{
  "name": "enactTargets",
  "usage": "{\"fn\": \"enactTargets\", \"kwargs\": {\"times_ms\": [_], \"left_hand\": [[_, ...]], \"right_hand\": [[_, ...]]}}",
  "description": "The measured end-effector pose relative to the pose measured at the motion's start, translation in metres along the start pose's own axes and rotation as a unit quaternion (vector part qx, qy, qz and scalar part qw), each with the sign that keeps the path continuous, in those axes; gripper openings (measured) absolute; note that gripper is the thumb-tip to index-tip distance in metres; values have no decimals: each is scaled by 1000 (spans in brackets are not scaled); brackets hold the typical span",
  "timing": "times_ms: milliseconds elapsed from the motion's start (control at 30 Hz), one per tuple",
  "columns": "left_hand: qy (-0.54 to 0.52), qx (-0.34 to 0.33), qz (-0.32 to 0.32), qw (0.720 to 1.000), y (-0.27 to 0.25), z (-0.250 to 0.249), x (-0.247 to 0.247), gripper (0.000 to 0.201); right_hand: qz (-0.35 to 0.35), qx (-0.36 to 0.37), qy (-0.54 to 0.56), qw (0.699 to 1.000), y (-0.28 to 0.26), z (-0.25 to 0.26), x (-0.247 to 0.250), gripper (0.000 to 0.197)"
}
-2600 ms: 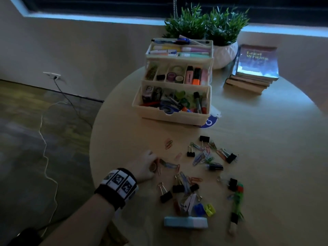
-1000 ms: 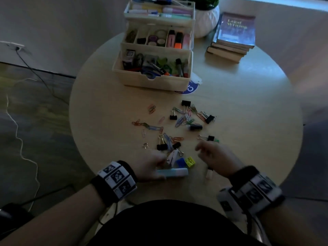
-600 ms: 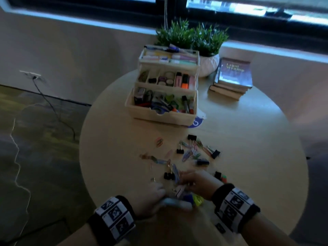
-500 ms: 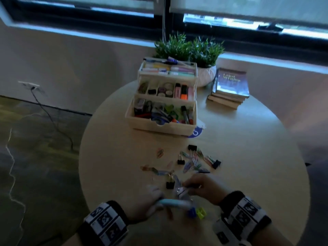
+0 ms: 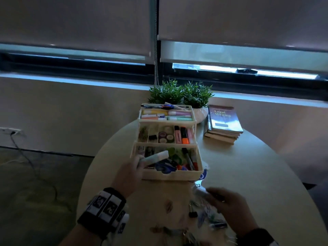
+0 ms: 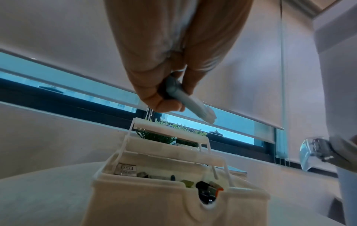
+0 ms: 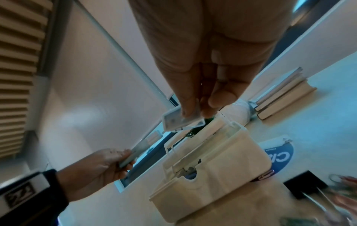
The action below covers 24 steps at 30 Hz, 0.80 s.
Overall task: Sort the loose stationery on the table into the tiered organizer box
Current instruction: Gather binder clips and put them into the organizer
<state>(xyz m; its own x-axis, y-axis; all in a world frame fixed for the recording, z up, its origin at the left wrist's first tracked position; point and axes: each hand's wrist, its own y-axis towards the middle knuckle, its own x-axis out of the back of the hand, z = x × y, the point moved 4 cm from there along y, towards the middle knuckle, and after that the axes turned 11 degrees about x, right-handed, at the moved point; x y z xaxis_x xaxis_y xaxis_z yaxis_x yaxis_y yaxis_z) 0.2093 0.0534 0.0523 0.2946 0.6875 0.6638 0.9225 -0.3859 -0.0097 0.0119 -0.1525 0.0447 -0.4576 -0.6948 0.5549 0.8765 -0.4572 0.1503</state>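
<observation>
The cream tiered organizer box [image 5: 170,175] stands open in three steps on the round table. My left hand [image 5: 140,162] grips a pale mint highlighter [image 5: 154,158] and holds it over the left part of the bottom tier. In the left wrist view the highlighter [image 6: 191,104] slants from the curled fingers above the box [image 6: 154,198]. My right hand [image 7: 195,110] pinches a small clear plastic case [image 7: 179,123] just in front of the box [image 7: 212,180]. From the head view the right hand [image 5: 209,192] hovers over loose paper clips and a black binder clip [image 5: 193,214].
Two potted plants [image 5: 179,93] and a stack of books [image 5: 223,123] stand behind the box. A blue round sticker [image 5: 204,174] pokes out under its right corner. The floor drops off past the table's left edge [image 5: 88,174].
My left hand lifted the highlighter from the near table edge up to the box's bottom tier. My right hand picked the clear case out of the clip pile and rose toward the box.
</observation>
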Motion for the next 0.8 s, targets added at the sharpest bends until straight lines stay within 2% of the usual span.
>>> {"fn": "enactTargets", "kwargs": {"times_ms": [100,133,233,367,567,667,800], "left_hand": [[-16,36,-17,999,20,6,1,20],[-28,48,-23,998,24,10,1,20],[-63,94,-34,993,30,31,-1,20],[-100,142,-49,984,27,58,10,19],[-151,172,-64,971,17,97,33,13],[-158,178,-63,969,13,111,38,12],[-162,188,-52,967,11,120,40,8]], "right_hand": [[-25,-13,-28,999,28,2,-7,4],[-27,-30,-30,999,38,0,-11,3],[1,-50,-79,996,70,-9,-28,23],[50,-73,-100,991,103,-5,-53,33],[114,-24,-136,984,135,14,-112,19],[138,-24,-104,985,146,22,-150,19],[185,-14,-182,966,149,28,-187,21]]}}
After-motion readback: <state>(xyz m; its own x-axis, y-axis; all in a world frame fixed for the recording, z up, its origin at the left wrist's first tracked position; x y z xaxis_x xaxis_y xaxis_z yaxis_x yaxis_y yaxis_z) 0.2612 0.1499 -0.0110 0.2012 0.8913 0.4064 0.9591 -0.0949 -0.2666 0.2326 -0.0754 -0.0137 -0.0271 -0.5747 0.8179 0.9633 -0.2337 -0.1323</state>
